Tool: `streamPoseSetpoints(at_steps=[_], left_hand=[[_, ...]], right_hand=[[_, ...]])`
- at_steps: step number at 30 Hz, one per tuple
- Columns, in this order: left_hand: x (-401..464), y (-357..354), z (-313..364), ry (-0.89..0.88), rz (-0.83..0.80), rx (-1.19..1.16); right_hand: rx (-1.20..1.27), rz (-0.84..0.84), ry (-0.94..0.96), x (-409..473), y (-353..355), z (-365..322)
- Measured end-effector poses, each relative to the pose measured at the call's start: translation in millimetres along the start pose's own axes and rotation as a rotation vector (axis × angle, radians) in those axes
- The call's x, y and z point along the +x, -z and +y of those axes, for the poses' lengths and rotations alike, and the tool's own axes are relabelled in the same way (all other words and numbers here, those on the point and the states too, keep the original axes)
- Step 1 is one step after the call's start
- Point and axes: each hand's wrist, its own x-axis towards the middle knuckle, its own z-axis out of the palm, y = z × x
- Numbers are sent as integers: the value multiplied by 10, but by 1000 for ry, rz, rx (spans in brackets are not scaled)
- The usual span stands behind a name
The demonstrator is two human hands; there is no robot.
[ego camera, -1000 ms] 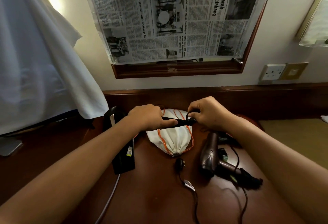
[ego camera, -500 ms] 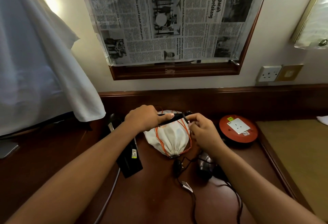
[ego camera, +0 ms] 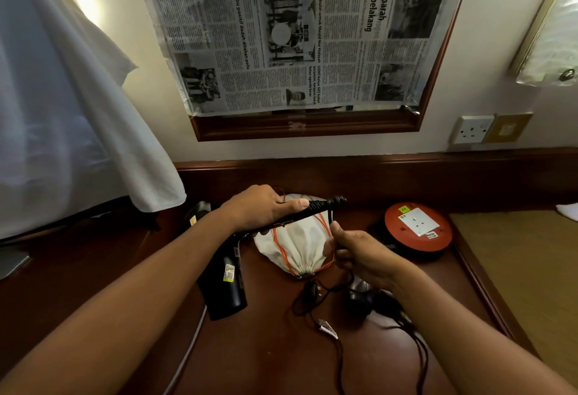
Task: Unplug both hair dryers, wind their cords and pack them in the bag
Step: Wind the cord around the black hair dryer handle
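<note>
My left hand (ego camera: 262,208) grips the handle of a black hair dryer (ego camera: 225,282), whose barrel hangs down toward the desk. Its black cord (ego camera: 330,218) runs from the handle end down into my right hand (ego camera: 359,257), which pinches it just below the handle tip. A white drawstring bag (ego camera: 300,251) with orange cords lies on the desk behind my hands. A second, grey hair dryer (ego camera: 359,296) lies mostly hidden under my right wrist. A black plug (ego camera: 310,290) and loose cord rest on the desk in front of the bag.
A red extension reel (ego camera: 417,229) with a white socket sits at the right of the wooden desk (ego camera: 266,357). A wall socket (ego camera: 472,129) is above it. White cloth (ego camera: 62,132) hangs at the left. A newspaper-covered mirror (ego camera: 297,35) hangs ahead.
My right hand has dropped from the handle end toward me, drawing the cord down. The handle tip has tilted up, and the grey dryer has become covered by my right arm.
</note>
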Motion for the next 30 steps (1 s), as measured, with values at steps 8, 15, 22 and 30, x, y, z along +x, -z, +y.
streamPoseSetpoints(at_steps=[8, 15, 22, 30], left_hand=[[-19, 39, 66, -48, -69, -51], [30, 32, 95, -70, -112, 166], [41, 27, 165, -50, -136, 425], [128, -42, 156, 65, -65, 609]], right_hand=[[192, -109, 48, 78, 236, -97], [-140, 18, 48, 132, 391, -458], [-682, 105, 237, 117, 352, -860], [-1248, 152, 381, 5, 91, -961]])
